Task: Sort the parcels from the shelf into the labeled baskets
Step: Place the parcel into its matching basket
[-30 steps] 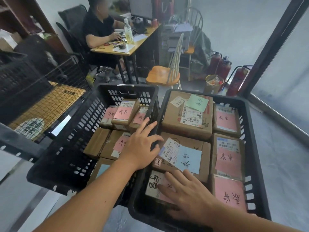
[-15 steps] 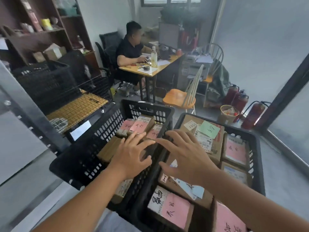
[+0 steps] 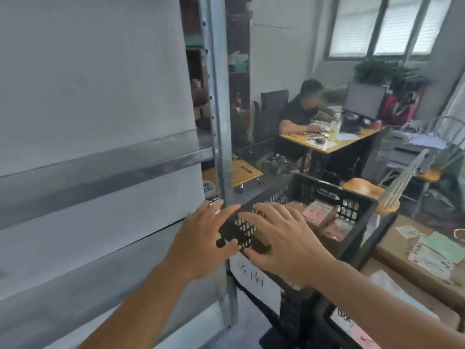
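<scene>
Left hand (image 3: 201, 244) and right hand (image 3: 284, 240), both empty with fingers spread, hover at frame centre before the black basket (image 3: 352, 205) (parcels (image 3: 317, 211) inside).

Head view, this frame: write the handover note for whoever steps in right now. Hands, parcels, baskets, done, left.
Left hand: open, fingers spread, holding nothing, raised in front of the metal shelf.
Right hand: open, empty, hovering over the near corner of the left black basket.
Parcels: several pink-labelled parcels lie in that basket; the right basket holds a large cardboard parcel with a green note.
Done: both baskets already hold sorted parcels.
Left: fetch the next parcel from the shelf; no parcel shows on the visible shelf boards, so how many remain cannot be told.
</scene>
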A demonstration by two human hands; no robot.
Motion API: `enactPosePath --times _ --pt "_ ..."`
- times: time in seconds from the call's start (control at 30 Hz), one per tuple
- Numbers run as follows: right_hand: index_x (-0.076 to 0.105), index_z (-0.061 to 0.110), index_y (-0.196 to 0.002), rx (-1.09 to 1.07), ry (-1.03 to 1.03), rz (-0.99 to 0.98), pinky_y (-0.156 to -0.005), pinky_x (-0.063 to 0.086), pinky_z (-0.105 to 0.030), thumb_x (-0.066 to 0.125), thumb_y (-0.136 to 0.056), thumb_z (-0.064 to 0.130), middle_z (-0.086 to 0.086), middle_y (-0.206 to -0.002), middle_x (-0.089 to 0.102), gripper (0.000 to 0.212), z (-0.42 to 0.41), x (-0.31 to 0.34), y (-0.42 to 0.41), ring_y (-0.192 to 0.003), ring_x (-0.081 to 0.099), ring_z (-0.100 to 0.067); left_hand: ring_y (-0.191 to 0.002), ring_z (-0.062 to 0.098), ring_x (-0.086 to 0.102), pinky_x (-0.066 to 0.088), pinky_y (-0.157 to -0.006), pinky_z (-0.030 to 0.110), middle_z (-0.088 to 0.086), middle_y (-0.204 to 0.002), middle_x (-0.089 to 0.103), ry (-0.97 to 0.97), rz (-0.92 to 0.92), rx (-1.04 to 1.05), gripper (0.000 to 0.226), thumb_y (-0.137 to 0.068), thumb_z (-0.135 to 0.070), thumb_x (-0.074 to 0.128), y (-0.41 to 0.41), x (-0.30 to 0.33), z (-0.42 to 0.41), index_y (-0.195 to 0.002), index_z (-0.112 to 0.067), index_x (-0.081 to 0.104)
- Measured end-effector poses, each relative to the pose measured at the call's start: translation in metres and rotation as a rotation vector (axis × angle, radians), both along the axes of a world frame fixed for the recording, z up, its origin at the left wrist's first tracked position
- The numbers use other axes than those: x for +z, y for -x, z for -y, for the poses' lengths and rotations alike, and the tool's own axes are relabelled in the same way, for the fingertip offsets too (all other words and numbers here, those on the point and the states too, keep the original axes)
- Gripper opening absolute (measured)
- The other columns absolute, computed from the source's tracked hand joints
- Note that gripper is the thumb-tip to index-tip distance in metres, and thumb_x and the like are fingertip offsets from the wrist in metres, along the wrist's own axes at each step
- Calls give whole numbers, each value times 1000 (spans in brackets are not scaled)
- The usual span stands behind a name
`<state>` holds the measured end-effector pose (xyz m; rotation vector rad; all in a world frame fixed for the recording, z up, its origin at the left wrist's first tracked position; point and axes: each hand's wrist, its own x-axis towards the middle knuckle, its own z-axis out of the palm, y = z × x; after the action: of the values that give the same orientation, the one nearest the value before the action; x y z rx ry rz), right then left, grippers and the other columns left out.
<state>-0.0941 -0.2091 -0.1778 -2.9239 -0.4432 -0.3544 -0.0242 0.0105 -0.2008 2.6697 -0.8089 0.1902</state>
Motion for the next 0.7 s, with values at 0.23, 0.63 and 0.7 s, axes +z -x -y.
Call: enactPosePath --times 0.23,0.63,0.7 --pt "25 50 -157 254 -72 0 -123 23 -42 36 -94 73 14 -162 31 68 -172 14 16 -150 25 -12 -161 18 9 20 -128 44 -16 -171 18 72 66 248 77 -82 -74 31 86 13 -182 -152 -62 0" --pt "36 47 -154 806 -127 45 -117 36 -38 38 -93 69 13 -158 41 64 -478 23 67 -145 38 -12 -143 -1 33 32 -111 23 -32 -159 30 163 164 824 70 -97 -56 56 263 46 -444 -153 -61 14" --pt "36 47 -154 904 -134 51 -118 33 -36 36 -92 70 16 -158 39 66 -524 27 77 -145 36 -10 -143 5 35 40 -114 33 -28 -160 31 149 161 924 70 -96 -57 55 291 46 -479 -151 -63 12"
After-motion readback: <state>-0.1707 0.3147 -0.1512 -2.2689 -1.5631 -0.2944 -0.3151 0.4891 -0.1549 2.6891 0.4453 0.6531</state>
